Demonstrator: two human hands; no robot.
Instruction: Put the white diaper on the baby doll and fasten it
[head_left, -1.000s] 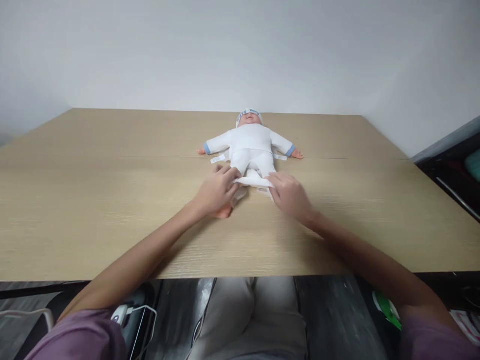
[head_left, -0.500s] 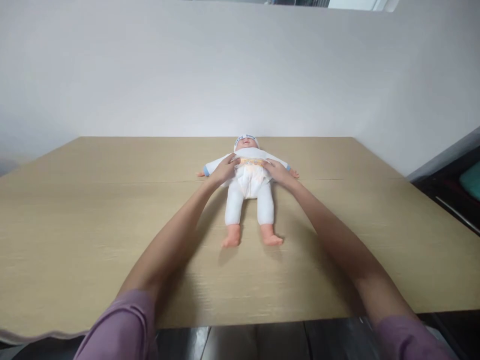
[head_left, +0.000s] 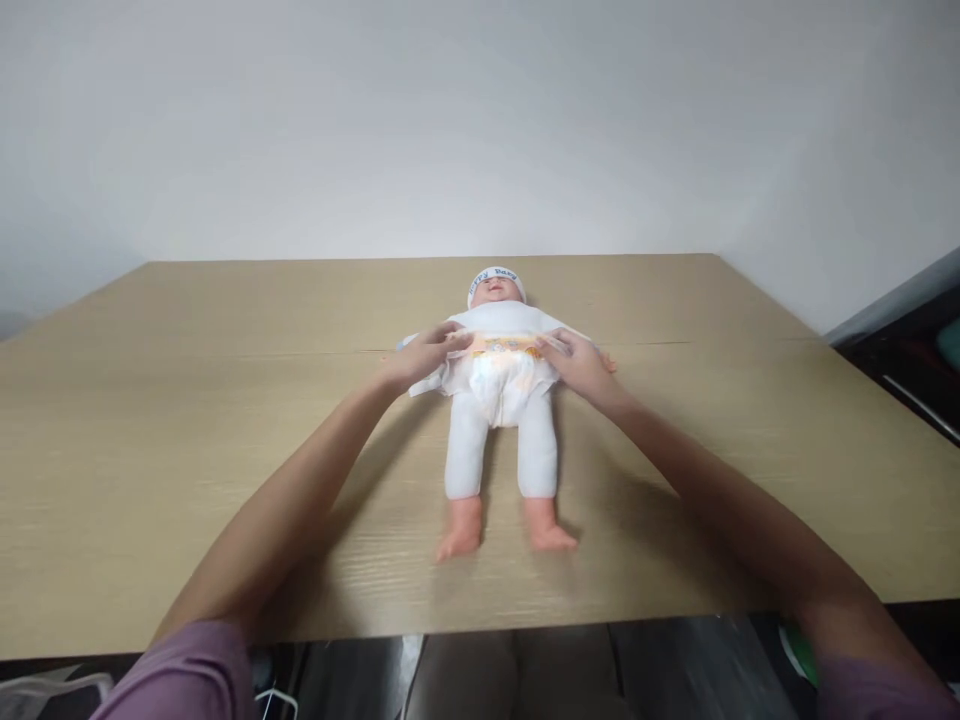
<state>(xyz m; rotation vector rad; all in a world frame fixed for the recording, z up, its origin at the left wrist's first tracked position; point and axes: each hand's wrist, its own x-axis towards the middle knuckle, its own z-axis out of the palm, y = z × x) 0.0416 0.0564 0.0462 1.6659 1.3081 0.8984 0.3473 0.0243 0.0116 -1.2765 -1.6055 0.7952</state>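
A baby doll (head_left: 466,455) in white clothing lies on its back on the table, its head toward the wall and its feet toward me. A lettered white band (head_left: 495,273) circles its head. Around its hips is a white diaper (head_left: 504,388) with an orange printed waist strip. My left hand (head_left: 426,357) pinches the diaper's edge at the left of the waist, where white material flares outward. On the opposite side, my right hand (head_left: 581,362) has thumb and fingers closed at the waist edge. The exact fingertip contact is partly blurred.
The wooden table (head_left: 225,480) has a thin seam across it behind the doll's waist. A pale wall (head_left: 450,130) rises behind the table. Dark furniture (head_left: 907,350) stands off its right edge. Beneath the front edge a white cable or rod (head_left: 277,697) shows.
The doll appears larger and its feet lower in view. My hands have moved apart, and the diaper's left side is spread wider.
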